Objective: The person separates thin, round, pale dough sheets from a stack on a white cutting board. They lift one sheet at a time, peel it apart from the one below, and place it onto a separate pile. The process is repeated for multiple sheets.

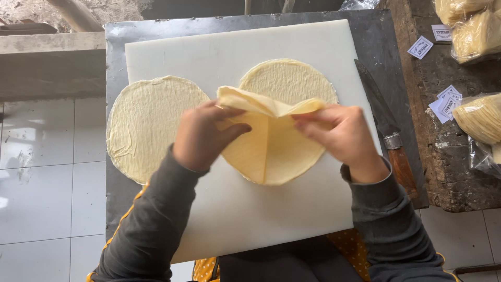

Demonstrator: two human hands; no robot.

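A small metal table (115,47) stands over a pale tiled floor (47,183), and a white cutting board (250,209) covers most of its top. Nearest, grey sleeves (151,230) reach in from the near edge. Over the middle of the board, the left hand (201,137) and right hand (347,137) each pinch the upper edge of a thin round yellow sheet (271,151), which is partly folded and lifted, its lower curve resting on the board. Each grip is pressed together on that sheet, thumb against fingers. A second round sheet (148,125) lies flat at the board's left edge, overhanging onto the table. A third (287,81) lies toward the far edge, behind the hands. A knife (386,130) with a wooden handle lies along the right edge. Beyond it, a rough wooden bench (443,151) carries paper labels (444,102) and bagged stacks (477,31).
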